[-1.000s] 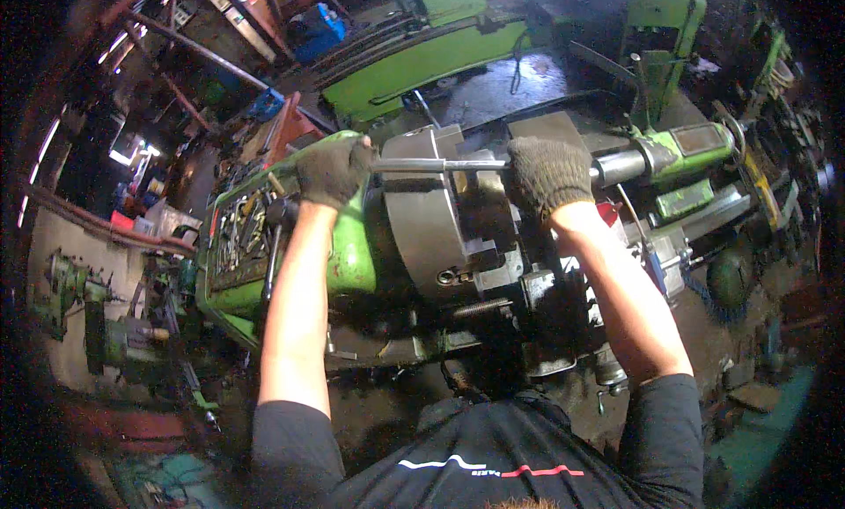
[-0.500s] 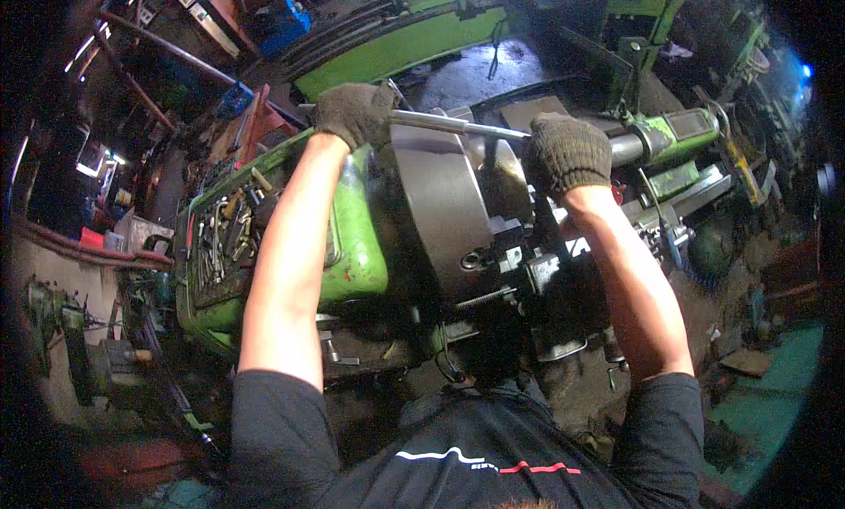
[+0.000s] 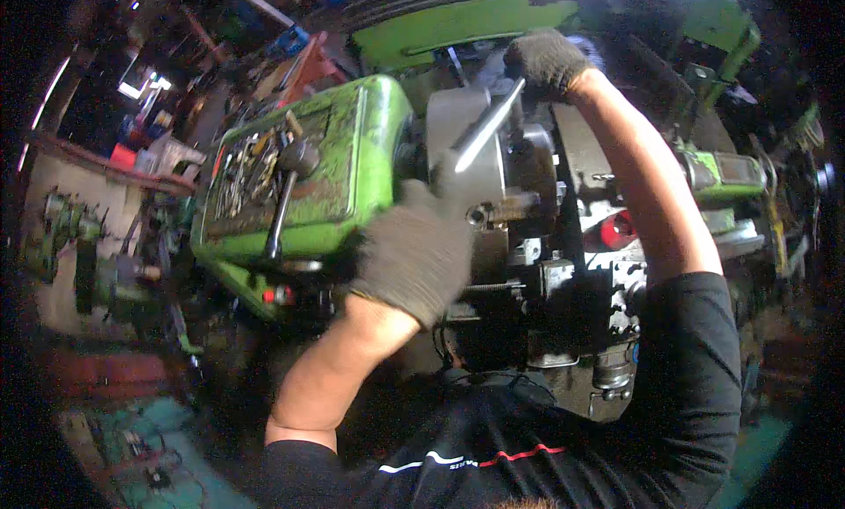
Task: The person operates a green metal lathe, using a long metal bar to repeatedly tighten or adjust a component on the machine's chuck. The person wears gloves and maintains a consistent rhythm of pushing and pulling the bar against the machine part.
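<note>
Worn head-high, above and behind the brown knit-gloved left grip (image 3: 414, 258) and matching right grip (image 3: 550, 62), one wide fisheye camera is looking steeply down, closely facing the green-and-grey metal lathe (image 3: 532, 170).

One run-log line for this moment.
metal bar: slanted over grey chuck | left hand: near end, blurred | right hand: far end

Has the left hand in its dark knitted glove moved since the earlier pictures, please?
Yes: the left hand has moved down the picture, from the far corner of the green metal housing to its near corner.
</note>
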Motion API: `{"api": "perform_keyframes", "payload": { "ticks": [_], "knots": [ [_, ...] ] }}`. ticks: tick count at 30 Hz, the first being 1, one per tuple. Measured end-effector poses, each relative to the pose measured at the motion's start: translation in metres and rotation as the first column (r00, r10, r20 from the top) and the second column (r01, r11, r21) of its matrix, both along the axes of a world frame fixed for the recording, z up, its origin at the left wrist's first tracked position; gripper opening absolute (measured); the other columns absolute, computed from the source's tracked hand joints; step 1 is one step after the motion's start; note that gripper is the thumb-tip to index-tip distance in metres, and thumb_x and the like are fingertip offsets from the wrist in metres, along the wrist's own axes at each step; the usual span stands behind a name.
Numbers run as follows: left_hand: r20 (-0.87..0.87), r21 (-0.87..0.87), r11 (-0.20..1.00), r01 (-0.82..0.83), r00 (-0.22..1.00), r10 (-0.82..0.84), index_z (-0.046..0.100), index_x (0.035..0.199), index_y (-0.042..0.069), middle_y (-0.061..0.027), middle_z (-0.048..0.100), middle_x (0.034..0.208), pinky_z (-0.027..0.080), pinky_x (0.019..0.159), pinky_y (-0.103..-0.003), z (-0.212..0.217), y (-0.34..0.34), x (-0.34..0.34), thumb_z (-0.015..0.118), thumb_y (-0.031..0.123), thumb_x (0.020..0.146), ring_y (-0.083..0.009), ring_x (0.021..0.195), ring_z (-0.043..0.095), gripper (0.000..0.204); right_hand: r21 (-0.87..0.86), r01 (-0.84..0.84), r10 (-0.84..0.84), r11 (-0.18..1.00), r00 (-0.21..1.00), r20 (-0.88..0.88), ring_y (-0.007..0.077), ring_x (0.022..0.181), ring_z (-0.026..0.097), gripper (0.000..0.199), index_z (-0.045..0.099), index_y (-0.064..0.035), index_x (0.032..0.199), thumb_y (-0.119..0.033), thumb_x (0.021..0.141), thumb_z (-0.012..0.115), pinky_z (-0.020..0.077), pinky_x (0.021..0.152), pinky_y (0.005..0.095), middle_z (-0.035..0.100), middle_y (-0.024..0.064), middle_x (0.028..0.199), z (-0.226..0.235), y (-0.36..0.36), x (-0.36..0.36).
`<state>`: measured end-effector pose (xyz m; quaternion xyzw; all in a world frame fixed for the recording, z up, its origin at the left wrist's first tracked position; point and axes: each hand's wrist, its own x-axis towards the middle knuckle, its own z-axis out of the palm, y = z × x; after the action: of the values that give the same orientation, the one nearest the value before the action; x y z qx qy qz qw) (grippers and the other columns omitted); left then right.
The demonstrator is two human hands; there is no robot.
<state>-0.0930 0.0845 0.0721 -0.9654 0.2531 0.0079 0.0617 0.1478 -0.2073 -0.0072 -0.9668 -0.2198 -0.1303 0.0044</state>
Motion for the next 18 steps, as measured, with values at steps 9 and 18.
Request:
{"api": "perform_keyframes", "payload": {
  "ticks": [9, 18],
  "knots": [
    [-0.163, -0.192, 0.981, -0.031, 0.987, -0.001, 0.029, 0.167, -0.004, -0.0379, 0.063, 0.121, 0.059, 0.090, -0.062, 0.004, -0.046, -0.021, 0.062, 0.020, 0.099, -0.0555, 0.098, 0.072, 0.079, 0.055, -0.118, 0.116, 0.992, 0.993, 0.024, 0.0434, 0.107, 0.078, 0.027, 0.082, -0.0076, 0.111, -0.021, 0.091, 0.070, 0.0627, 0.092, 0.0514, 0.080, 0.0239, 0.111, -0.004, 0.021, 0.020],
    [-0.281, -0.398, 0.880, -0.260, 0.948, 0.153, 0.017, 0.172, -0.003, -0.0410, 0.042, 0.158, 0.041, 0.121, -0.063, -0.012, -0.113, -0.079, 0.052, 0.003, 0.096, -0.0602, 0.123, 0.063, 0.084, 0.165, -0.307, 0.293, 0.937, 0.950, 0.107, 0.0455, 0.105, 0.078, 0.026, 0.084, -0.0083, 0.105, -0.025, 0.091, 0.070, 0.0618, 0.092, 0.0554, 0.080, 0.0238, 0.108, 0.006, 0.030, 0.005]
  ]
}}
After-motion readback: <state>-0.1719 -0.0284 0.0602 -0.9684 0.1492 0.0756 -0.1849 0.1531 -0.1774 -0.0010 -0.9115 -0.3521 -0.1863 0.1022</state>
